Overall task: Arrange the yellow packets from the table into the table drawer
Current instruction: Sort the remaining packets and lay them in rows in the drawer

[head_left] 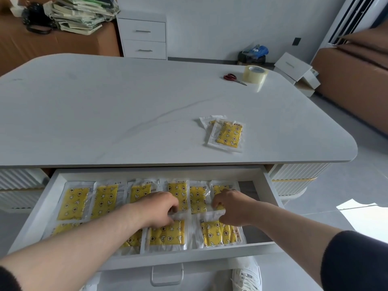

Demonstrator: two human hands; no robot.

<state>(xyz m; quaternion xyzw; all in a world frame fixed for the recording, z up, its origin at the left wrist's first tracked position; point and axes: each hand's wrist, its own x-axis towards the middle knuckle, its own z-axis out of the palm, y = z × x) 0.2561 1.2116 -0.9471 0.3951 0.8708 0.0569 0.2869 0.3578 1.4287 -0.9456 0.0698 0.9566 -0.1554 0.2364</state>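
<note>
- The white pull-out table drawer (pixel 270 185) stands open below the edge of the white marble-look table top (pixel 105 112), and both bare hands reach down into it.
- Yellow star-and-moon patterned packets in clear plastic sleeves (pixel 73 201) lie flat in a back row across the drawer, with more in a front row nearer the person.
- The left hand (pixel 156 208) rests palm down over the middle of the drawer; its fingers are curled, tips touching the clear top edge of the front-row yellow packet (pixel 168 235) beneath them. Whether they pinch it or only press on it cannot be told.
- The right hand (pixel 230 206) has its fingers bent narrow, pinching the clear top edge of the rightmost front-row packet (pixel 220 233), which lies flat just below the fingertips.
- Two more yellow packets in a small overlapping pile (pixel 228 134) remain on the table top, well apart from both hands.
- Red-handled scissors (pixel 233 78) and a roll of clear tape (pixel 255 74) sit at the table's far right.
</note>
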